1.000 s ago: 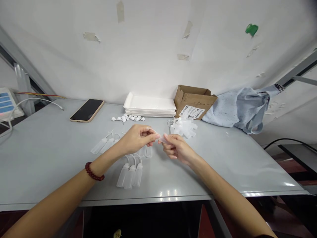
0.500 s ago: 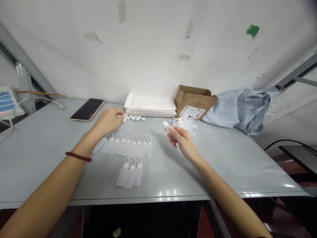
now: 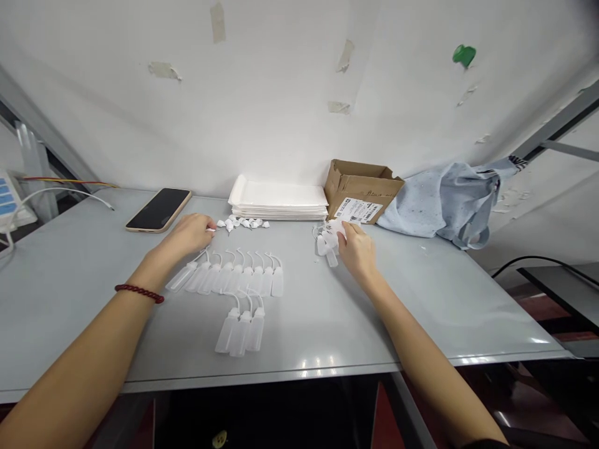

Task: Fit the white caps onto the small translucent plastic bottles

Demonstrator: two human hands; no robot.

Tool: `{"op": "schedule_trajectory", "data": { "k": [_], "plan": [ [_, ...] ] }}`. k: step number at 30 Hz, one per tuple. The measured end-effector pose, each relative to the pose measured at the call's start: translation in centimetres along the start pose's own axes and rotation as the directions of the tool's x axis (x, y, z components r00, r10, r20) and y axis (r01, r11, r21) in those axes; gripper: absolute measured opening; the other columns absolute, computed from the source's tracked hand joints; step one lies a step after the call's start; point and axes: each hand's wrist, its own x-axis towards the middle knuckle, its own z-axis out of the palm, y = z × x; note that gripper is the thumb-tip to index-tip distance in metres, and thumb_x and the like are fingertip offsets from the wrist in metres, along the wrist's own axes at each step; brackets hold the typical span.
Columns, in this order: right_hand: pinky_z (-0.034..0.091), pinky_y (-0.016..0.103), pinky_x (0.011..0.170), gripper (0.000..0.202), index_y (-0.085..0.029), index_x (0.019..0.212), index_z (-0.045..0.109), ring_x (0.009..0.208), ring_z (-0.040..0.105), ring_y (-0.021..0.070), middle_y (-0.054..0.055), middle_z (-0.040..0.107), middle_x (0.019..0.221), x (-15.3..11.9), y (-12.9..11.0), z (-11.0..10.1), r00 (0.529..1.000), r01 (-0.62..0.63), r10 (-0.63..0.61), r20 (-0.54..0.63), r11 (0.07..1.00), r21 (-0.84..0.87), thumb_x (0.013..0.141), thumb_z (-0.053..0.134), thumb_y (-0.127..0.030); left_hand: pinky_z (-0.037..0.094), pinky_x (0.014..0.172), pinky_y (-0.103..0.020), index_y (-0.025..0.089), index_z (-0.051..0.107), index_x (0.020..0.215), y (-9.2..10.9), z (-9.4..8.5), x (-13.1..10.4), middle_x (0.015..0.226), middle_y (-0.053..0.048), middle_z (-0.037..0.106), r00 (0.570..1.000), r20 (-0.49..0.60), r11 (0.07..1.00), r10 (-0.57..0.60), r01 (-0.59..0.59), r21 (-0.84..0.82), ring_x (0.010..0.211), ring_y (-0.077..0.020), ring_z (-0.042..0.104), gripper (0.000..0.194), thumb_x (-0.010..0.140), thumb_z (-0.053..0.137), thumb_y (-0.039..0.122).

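Head view: my left hand pinches a white cap; right hand touches piled bottles, its grip I can't tell!

Bench: smooth grey surface, glossy, with bright reflections along the front edge. Bottles, left of centre: translucent plastic, smooth, low sheen. Small parts, toward the rear edge: opaque white, plastic-like. Box, at the rear edge: brown cardboard, matt; label paper-like. Cloth, rear right corner: matt, creased. Phone, rear left corner: smooth, glossy black screen.
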Motion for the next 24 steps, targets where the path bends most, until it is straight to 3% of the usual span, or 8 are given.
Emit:
{"op": "schedule_trajectory", "data": {
  "k": [7, 14, 17, 19, 21, 24],
  "plan": [
    [0.044, 0.033, 0.066, 0.031, -0.01, 0.113, 0.06, 0.086, 0.063, 0.0261, 0.015, 0.065, 0.109, -0.5, -0.2, 0.2, 0.998, 0.015, -0.018, -0.053, 0.998, -0.053, 0.088, 0.046, -0.02, 0.045, 0.074, -0.035, 0.014, 0.067, 0.079, -0.5, 0.6, 0.5, 0.087, -0.016, 0.067, 0.999, 0.035, 0.991, 0.004, -0.009, 0.132, 0.087, -0.0317, 0.062, 0.02, 0.065, 0.055, 0.022],
    [0.042, 0.031, 0.056, 0.029, -0.012, 0.109, 0.06, 0.076, 0.06, 0.0229, 0.015, 0.059, 0.111, -0.7, -0.1, 0.4, 0.988, 0.038, -0.044, -0.148, 0.998, -0.046, 0.085, 0.049, -0.026, 0.044, 0.061, -0.032, 0.019, 0.064, 0.065, 0.3, 0.0, -0.2, 0.079, -0.011, 0.068, 0.996, 0.067, 0.994, 0.054, -0.061, 0.095, 0.076, -0.0292, 0.063, 0.013, 0.061, 0.056, 0.029],
    [0.044, 0.033, 0.058, 0.034, -0.012, 0.109, 0.059, 0.088, 0.058, 0.0276, 0.018, 0.055, 0.112, -1.1, -0.8, -0.1, 0.97, 0.051, -0.057, -0.235, 0.998, -0.033, 0.088, 0.047, -0.035, 0.044, 0.059, -0.03, 0.02, 0.064, 0.066, 1.3, -0.4, -0.9, 0.076, -0.009, 0.069, 0.997, 0.057, 0.997, 0.058, -0.061, 0.048, 0.076, -0.028, 0.063, 0.015, 0.06, 0.057, 0.032],
    [0.047, 0.037, 0.066, 0.036, -0.012, 0.111, 0.058, 0.098, 0.053, 0.0305, 0.019, 0.054, 0.112, -1.7, -1.7, -0.6, 0.956, 0.109, -0.099, -0.278, 0.994, 0.021, 0.089, 0.046, -0.038, 0.044, 0.06, -0.029, 0.02, 0.065, 0.068, 2.0, -0.5, -1.3, 0.076, -0.007, 0.069, 0.997, 0.057, 0.998, 0.057, -0.057, -0.012, 0.076, -0.0263, 0.063, 0.018, 0.06, 0.057, 0.034],
    [0.047, 0.041, 0.077, 0.034, -0.014, 0.111, 0.056, 0.102, 0.051, 0.0295, 0.017, 0.054, 0.112, -2.4, -2.8, -1.0, 0.942, 0.246, -0.2, -0.269, 0.958, 0.149, 0.088, 0.048, -0.038, 0.045, 0.061, -0.028, 0.02, 0.065, 0.072, 2.6, -0.4, -1.6, 0.077, -0.005, 0.07, 0.997, 0.052, 0.996, 0.058, -0.054, -0.067, 0.075, -0.0243, 0.064, 0.021, 0.062, 0.057, 0.036],
    [0.047, 0.04, 0.087, 0.033, -0.018, 0.114, 0.053, 0.105, 0.052, 0.024, 0.013, 0.053, 0.112, -3.7, -4.4, -1.5, 0.891, 0.436, -0.441, -0.103, 0.773, 0.46, 0.087, 0.052, -0.037, 0.046, 0.065, -0.027, 0.019, 0.065, 0.076, 3.4, -0.3, -2.0, 0.079, -0.005, 0.07, 0.996, 0.039, 0.99, 0.079, -0.074, -0.121, 0.078, -0.0224, 0.064, 0.023, 0.064, 0.057, 0.037]
  ]
}}
